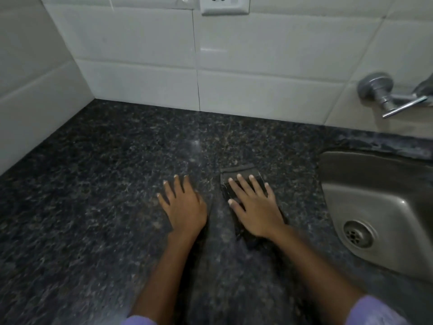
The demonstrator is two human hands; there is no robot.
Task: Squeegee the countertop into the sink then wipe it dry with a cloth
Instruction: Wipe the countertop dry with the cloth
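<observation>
1. The right hand (pixel 255 207) lies flat on a dark folded cloth (pixel 241 181), fingers straight and spread, pressing it onto the countertop (pixel 93 184).
2. The cloth shows beyond the fingertips and beside the thumb; more of it runs back under the palm toward the wrist, where it is blurred.
3. The left hand (pixel 184 207) rests palm down on the bare counter just beside the right thumb, fingers straight and slightly apart, holding nothing.
4. The steel sink (pixel 351 184) sits near the right hand's little finger, its drain (pixel 357 234) farther out on that side.
5. A tap (pixel 386 97) juts from the white tiled wall (pixel 145 73) well beyond the right fingertips, above the sink.
6. A socket (pixel 225 4) sits high on the wall, far past both sets of fingertips.
7. Lilac sleeves (pixel 375 313) show at both forearms.
</observation>
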